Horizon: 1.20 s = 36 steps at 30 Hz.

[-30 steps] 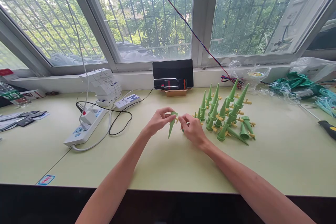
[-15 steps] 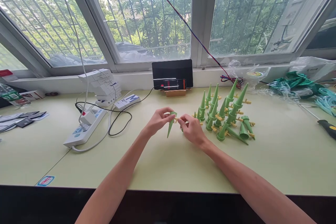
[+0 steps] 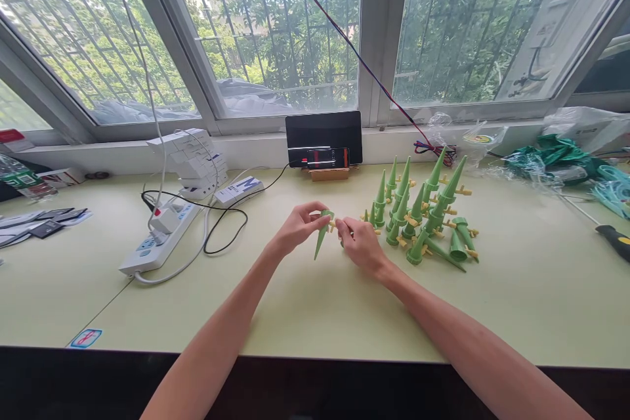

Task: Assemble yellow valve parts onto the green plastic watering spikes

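My left hand [image 3: 301,226] pinches a green spike [image 3: 321,240] by its wide top end, with the tip pointing down. A small yellow valve [image 3: 332,225] sticks out from the spike's side toward the right. My right hand [image 3: 360,241] has its thumb and fingers closed on the outer end of that valve. To the right of my right hand stand several green spikes [image 3: 449,184] with yellow valves, points up. A few others lie tilted on the table, among them a spike [image 3: 462,236] at the group's right side.
A power strip [image 3: 165,239] with cables lies left on the table [image 3: 295,321]. A phone [image 3: 327,158] leans before a black tablet [image 3: 319,125] at the back. A screwdriver [image 3: 613,236] and green plastic packaging [image 3: 551,161] lie at the right.
My right hand's fingers have shifted slightly at the valve. The spike in my left hand has moved a very little to the right.
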{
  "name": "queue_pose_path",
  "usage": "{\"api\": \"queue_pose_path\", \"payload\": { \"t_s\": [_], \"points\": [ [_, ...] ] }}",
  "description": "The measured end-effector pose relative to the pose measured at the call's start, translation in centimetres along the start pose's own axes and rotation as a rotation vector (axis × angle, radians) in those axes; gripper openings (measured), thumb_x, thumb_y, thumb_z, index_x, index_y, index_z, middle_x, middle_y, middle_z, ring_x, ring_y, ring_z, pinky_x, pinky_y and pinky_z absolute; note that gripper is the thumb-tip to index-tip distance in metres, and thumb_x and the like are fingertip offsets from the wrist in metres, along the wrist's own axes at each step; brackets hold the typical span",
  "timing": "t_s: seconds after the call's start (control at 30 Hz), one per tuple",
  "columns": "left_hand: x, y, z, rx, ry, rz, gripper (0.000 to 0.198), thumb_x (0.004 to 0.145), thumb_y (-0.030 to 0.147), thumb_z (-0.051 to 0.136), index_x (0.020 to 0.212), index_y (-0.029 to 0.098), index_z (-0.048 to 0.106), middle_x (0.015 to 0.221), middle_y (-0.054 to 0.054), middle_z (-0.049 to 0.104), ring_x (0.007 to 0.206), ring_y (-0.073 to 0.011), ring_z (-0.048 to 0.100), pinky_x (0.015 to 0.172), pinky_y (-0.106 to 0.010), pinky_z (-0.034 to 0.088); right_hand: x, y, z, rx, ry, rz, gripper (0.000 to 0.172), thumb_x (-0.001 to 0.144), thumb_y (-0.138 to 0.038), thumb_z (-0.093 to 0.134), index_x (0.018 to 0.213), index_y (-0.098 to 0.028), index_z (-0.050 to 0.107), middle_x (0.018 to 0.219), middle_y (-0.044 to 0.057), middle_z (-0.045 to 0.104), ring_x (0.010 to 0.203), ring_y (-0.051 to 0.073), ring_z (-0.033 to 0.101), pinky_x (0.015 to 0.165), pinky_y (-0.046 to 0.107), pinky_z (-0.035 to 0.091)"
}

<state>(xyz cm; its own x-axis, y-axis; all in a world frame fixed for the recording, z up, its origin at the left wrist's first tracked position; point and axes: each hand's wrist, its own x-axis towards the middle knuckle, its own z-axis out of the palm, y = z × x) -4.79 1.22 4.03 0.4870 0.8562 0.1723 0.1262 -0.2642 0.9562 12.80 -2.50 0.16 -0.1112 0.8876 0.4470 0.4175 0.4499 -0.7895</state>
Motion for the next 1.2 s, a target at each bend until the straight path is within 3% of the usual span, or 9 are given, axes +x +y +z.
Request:
{"api": "queue_pose_path", "payload": {
  "t_s": [0.3,0.43,0.57,0.8,1.2],
  "points": [
    [-0.01,0.01,0.06,0.0,0.002,0.005,0.031,0.081,0.044,0.071,0.093,0.016,0.064,0.083,-0.005,0.067,0.077,-0.0186,0.064,0.076,-0.036,0.049,0.01,-0.01,0.04,0.026,0.001,0.046,0.056,0.1,-0.053,0.032,0.057,-0.021,0.048,0.051,0.0,0.052,0.048,0.013,0.046,0.053,0.027,0.035],
    [0.05,0.1,-0.06,0.018,0.027,-0.007,0.031,0.082,0.045,0.07,0.092,0.016,0.064,0.079,-0.004,0.066,0.077,-0.0192,0.065,0.075,-0.036,0.049,-0.03,-0.17,-0.04,0.075,-0.001,0.065,0.045,0.098,-0.052,0.039,0.068,-0.021,0.053,0.056,0.0,0.055,0.049,0.013,0.049,0.052,0.026,0.038],
    [0.09,0.08,-0.17,0.01,0.053,-0.008,0.03,0.081,0.044,0.07,0.091,0.016,0.064,0.08,-0.004,0.066,0.079,-0.0197,0.066,0.075,-0.034,0.049,-0.08,-0.42,-0.16,0.113,0.015,0.033,0.028,0.094,-0.046,0.049,0.085,-0.02,0.056,0.073,0.002,0.063,0.058,0.014,0.056,0.054,0.025,0.042],
    [0.02,0.11,-0.14,0.016,0.043,-0.024,0.028,0.083,0.042,0.069,0.091,0.016,0.062,0.081,-0.003,0.065,0.079,-0.0196,0.066,0.076,-0.035,0.049,-0.04,-0.31,-0.08,0.146,0.011,0.031,0.024,0.094,-0.041,0.049,0.083,-0.02,0.053,0.075,0.002,0.061,0.056,0.013,0.053,0.053,0.025,0.041],
    [-0.01,-0.06,0.04,0.045,-0.009,-0.025,0.028,0.084,0.041,0.068,0.095,0.017,0.062,0.085,-0.005,0.068,0.082,-0.0199,0.066,0.079,-0.036,0.048,-0.08,-0.11,0.0,0.059,0.004,0.064,0.05,0.1,-0.049,0.035,0.062,-0.021,0.049,0.049,-0.002,0.049,0.047,0.012,0.045,0.052,0.026,0.034]
  ]
}}
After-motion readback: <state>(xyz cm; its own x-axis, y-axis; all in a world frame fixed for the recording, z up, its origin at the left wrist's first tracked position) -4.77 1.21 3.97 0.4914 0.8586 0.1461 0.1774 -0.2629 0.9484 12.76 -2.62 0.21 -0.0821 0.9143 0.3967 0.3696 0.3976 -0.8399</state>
